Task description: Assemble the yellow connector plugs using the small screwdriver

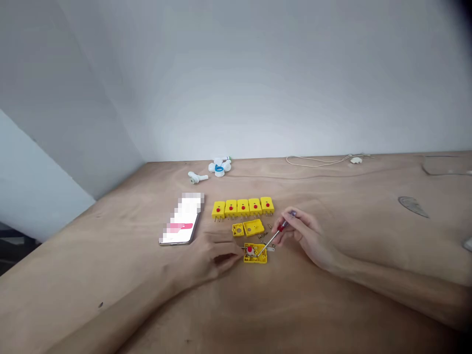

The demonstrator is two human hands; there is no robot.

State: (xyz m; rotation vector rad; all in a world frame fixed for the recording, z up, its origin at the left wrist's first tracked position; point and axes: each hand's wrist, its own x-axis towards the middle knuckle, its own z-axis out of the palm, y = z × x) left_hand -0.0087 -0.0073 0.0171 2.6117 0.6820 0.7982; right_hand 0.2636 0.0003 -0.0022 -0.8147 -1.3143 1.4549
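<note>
A small screwdriver (283,225) with a clear and red handle is pinched in my right hand (308,236). Its shaft slants down to the left, and the tip is inside an open yellow plug housing (262,259). A red button (250,250) sits in that housing with small metal parts around it. At the housing's left edge, the closed fingertips of my left hand (217,253) grip it against the table. Just behind lie an open yellow plug cover (254,227) and a smaller yellow piece (238,229). Small loose metal parts (264,236) are scattered beside them.
Several yellow plugs with red buttons (243,208) stand in a row behind the work. A phone (180,226) with a lit screen lies at left. White plastic fittings (220,168), a thin white cord (317,162) and the wall (258,88) are farther back on the wooden table (350,206).
</note>
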